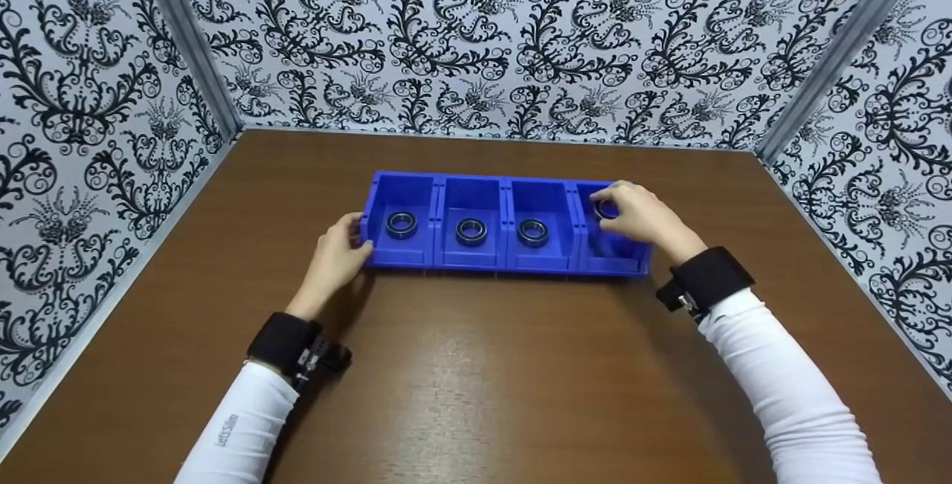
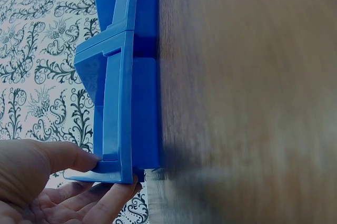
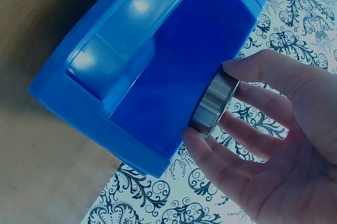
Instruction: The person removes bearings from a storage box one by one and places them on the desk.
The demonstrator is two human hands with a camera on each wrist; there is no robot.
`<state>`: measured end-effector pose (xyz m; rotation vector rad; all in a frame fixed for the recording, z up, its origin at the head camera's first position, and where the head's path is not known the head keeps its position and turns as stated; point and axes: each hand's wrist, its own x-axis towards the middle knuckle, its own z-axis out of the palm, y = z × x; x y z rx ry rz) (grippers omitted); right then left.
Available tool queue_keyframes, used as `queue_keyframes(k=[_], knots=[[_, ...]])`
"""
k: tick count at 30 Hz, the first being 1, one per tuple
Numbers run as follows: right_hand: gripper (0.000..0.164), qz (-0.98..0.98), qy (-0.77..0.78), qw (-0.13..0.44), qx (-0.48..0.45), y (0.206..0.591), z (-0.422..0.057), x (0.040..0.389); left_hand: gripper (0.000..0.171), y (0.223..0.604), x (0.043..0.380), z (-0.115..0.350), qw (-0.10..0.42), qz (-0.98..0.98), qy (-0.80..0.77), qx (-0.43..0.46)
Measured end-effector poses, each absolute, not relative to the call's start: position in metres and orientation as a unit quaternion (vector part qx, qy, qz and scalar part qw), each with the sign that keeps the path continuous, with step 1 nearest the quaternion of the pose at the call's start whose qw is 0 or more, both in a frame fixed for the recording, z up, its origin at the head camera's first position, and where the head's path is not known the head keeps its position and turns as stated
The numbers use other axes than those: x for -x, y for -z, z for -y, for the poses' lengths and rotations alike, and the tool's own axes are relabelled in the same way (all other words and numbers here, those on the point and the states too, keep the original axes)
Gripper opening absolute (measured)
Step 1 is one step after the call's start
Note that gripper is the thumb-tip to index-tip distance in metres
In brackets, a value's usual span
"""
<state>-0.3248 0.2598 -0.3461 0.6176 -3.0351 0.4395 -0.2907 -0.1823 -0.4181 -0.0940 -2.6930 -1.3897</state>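
A blue bin row point(image 1: 465, 262) with side-by-side compartments stands on the table. My left hand point(image 1: 336, 255) grips its left end wall; in the left wrist view the thumb lies on the rim and the fingers point(image 2: 113, 200) are underneath. My right hand point(image 1: 641, 215) pinches a ball bearing point(image 3: 215, 101) between thumb and fingertips, at the rightmost compartment. In the right wrist view its shiny outer ring faces the camera. One bearing point(image 1: 401, 224) lies in the leftmost compartment, and the two middle ones hold a bearing point(image 1: 471, 232) and another bearing point(image 1: 532, 233).
The brown wooden table point(image 1: 461, 365) extends in front of the bins and to both sides. Patterned panels point(image 1: 476, 45) with grey metal corner posts point(image 1: 193, 45) enclose the back and sides.
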Motion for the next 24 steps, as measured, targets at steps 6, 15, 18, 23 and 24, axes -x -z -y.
queue_keyframes(k=[6,15,18,23,24], knots=[[0.052,0.968,-0.143,0.005,-0.206,0.3423,-0.259,0.3233,0.052,0.4179,0.2898,0.1822,0.055,0.887,0.458,0.033],[0.052,0.968,-0.145,0.001,-0.203,0.3409,-0.2588,0.3212,0.051,0.4174,0.2899,0.1826,0.056,0.885,0.461,0.034],[0.052,0.968,-0.147,0.002,-0.202,0.3419,-0.2596,0.3212,0.051,0.4174,0.2898,0.1829,0.056,0.886,0.46,0.033],[0.052,0.968,-0.15,0.002,-0.201,0.3424,-0.2606,0.3199,0.051,0.4177,0.2895,0.1826,0.056,0.886,0.459,0.032],[0.052,0.968,-0.151,0.003,-0.202,0.3423,-0.2607,0.3196,0.051,0.4177,0.2895,0.1825,0.055,0.885,0.46,0.032]])
